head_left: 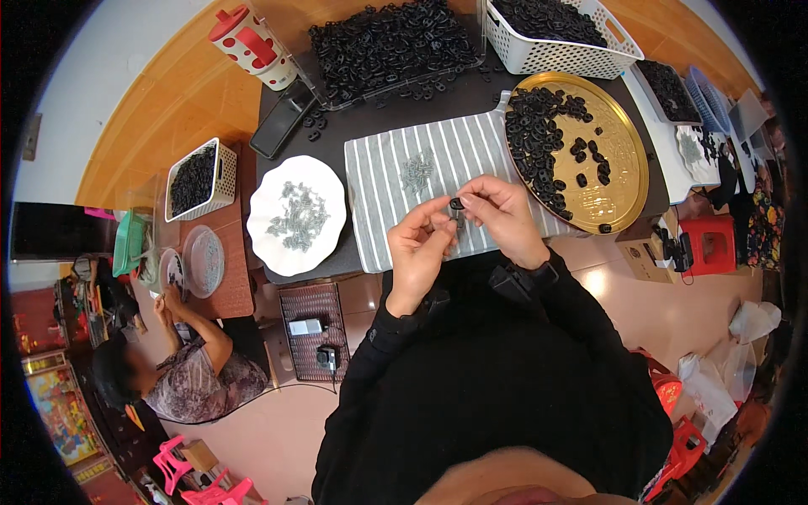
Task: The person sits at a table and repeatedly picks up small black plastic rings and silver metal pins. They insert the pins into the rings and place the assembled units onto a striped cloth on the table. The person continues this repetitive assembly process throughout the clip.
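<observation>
Above the grey-and-white striped cloth (379,202), my two hands meet, fingertips almost together. My right hand (509,223) pinches a small black plastic part (456,204) between thumb and index finger. Closed as well, my left hand (418,257) has its fingertips against the underside of that part; whatever tiny piece they grip is too small to make out. On the cloth just beyond lies a small heap of clear-grey pieces (417,172). To the right, a round gold tray (619,139) carries many black oval parts (534,139), plus several set apart.
A scalloped white plate (263,240) of grey pieces stands left. Behind are a clear bin of black parts (391,50), a white basket (547,57), a phone (284,118) and a dotted tumbler (252,49). Another person (198,362) works at a side table, lower left.
</observation>
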